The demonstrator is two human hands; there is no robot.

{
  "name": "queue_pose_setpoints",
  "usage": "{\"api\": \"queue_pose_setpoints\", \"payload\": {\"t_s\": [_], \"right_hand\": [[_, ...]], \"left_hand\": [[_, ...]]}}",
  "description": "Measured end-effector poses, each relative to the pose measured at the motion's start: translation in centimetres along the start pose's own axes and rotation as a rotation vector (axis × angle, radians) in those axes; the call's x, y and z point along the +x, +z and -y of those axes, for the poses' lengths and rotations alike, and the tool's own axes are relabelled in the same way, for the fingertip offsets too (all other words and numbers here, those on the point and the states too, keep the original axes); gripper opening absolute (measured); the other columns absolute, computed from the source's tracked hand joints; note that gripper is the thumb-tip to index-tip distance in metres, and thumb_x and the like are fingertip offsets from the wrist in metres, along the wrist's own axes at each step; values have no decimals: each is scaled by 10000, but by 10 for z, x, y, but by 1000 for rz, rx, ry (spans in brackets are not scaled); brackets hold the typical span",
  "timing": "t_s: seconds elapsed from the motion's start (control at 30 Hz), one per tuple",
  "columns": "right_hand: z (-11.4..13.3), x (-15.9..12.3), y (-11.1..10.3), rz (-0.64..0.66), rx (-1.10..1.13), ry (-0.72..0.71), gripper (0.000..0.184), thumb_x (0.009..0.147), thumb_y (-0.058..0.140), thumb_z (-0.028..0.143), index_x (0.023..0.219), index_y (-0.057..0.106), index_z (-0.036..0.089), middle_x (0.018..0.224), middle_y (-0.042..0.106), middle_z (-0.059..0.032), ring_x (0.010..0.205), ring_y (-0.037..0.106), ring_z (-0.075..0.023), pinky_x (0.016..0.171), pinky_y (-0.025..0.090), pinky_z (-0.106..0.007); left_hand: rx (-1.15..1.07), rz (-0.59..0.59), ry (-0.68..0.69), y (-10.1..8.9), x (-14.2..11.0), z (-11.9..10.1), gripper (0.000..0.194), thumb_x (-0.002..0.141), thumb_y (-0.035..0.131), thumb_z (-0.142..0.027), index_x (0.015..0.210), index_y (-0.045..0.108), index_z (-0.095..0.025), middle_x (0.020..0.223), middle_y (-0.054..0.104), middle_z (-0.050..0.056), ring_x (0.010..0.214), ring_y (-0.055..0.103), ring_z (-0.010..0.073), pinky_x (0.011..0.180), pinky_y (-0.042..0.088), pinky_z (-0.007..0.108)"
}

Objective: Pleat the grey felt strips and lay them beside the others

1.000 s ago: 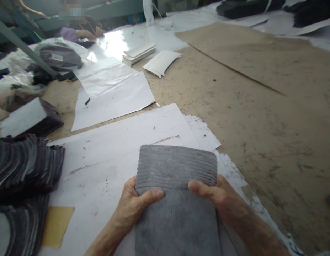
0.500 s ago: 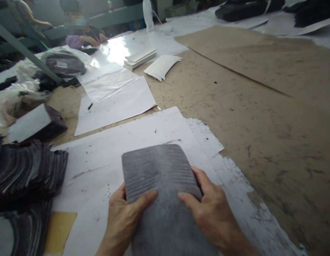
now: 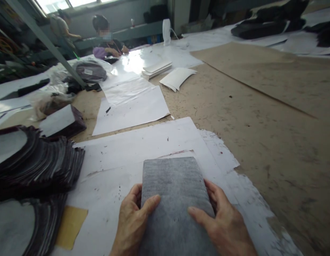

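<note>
Left hand [image 3: 133,220] and right hand [image 3: 227,224] are apart, clamped on opposite sides of the grey stack [image 3: 174,220], thumbs on top. Stack lies over white paper [image 3: 101,199] on the table [image 3: 287,153]. Judged step: steadying; any shift calls for even side pressure.

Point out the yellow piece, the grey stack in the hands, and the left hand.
Yellow piece [image 3: 72,227]: head view, middle of its face.
Grey stack [image 3: 173,185]: head view, upper part of its top.
Left hand [image 3: 134,217]: head view, back of the hand.
</note>
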State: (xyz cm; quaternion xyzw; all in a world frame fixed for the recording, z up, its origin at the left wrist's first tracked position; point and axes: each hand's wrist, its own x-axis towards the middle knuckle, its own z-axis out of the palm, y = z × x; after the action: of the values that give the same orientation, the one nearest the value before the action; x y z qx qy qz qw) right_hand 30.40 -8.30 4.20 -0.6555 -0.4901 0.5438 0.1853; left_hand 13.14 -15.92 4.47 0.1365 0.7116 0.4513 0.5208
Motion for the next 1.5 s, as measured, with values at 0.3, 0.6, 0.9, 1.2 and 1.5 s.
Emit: {"api": "queue_pose_setpoints", "payload": {"t_s": [0.3,0.6,0.9,1.2,1.5], "right_hand": [[-4,3,1,-19,37,-393,155,713,618,374,783,655,241,771,658,28,700,616,-166,659,510,-222],[6,13,-8,368,349,-241,244,678,705,273,918,684,238,864,683,-15,790,636,-201,675,528,-259],[22,35,-4,584,341,-67,482,604,732,225,1071,621,187,869,667,-23,799,627,-221,687,532,-302],[22,35,-2,405,267,-282,301,598,736,249,891,678,213,990,651,-20,922,593,-209,767,491,-268],[31,53,7,263,147,-436,133,630,681,243,751,650,197,761,652,8,746,604,-187,683,483,-281]], "left_hand": [[-224,163,26,-1,5,-15,427,578,719,-144,986,592,-135,857,693,58,761,634,199,688,507,289],[-187,184,176,-12,17,-19,249,496,766,-104,694,624,-155,719,655,-2,664,577,120,600,447,197],[-166,216,-46,-12,40,-34,293,580,756,-176,850,655,-122,749,695,77,596,629,194,564,517,311],[-187,230,101,-20,36,-37,326,552,781,-138,861,677,-142,765,681,18,661,604,113,613,480,189],[-247,164,179,-17,59,-40,201,470,739,-40,607,637,-145,663,653,-23,665,601,101,640,472,182]]}}
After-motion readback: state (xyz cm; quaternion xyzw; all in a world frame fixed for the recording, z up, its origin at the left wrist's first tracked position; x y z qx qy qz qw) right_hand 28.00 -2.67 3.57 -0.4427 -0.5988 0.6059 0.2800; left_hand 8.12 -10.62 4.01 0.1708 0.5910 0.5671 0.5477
